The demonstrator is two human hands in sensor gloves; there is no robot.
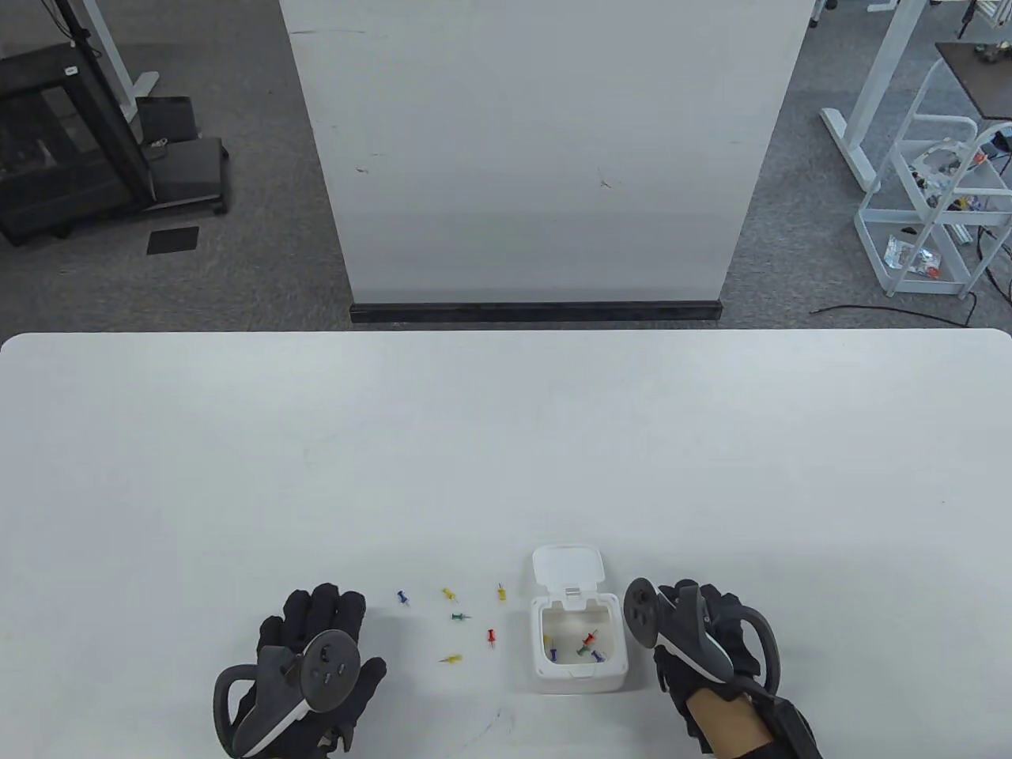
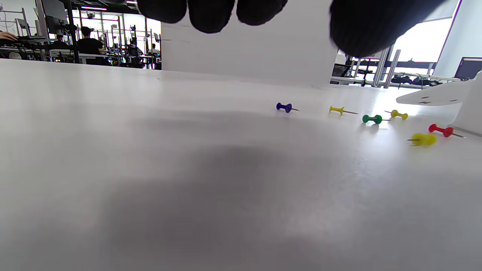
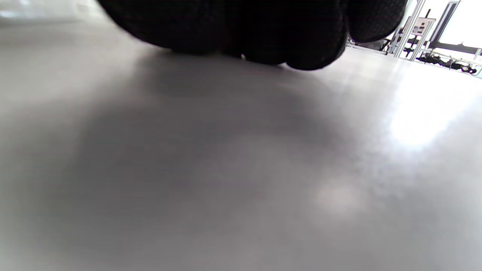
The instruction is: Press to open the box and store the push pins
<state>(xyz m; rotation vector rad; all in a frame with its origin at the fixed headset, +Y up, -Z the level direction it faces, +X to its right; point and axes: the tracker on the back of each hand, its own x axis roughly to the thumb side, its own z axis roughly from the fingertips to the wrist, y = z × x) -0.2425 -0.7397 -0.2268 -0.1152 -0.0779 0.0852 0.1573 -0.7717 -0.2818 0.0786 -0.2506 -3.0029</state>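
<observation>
The small white box [image 1: 545, 632] stands open near the table's front edge, its lid [image 1: 568, 568] flipped back. Several push pins [image 1: 589, 644] lie inside. Several loose pins lie left of it: a blue pin [image 1: 403, 597], a green pin [image 1: 458, 616], a red pin [image 1: 491, 637] and three yellow ones [image 1: 451, 658]. My left hand [image 1: 320, 632] is spread palm down left of the pins and holds nothing; its fingertips [image 2: 211, 15] hang above the table. My right hand [image 1: 696, 624] rests on its side just right of the box, its fingers [image 3: 263, 34] loosely curled on the table, with nothing seen in them.
The white table [image 1: 506, 443] stretches far beyond the pins. In the left wrist view the blue pin [image 2: 284, 107] is nearest my left hand and the box [image 2: 470, 109] is at the right edge. A white panel [image 1: 538, 158] stands behind the table.
</observation>
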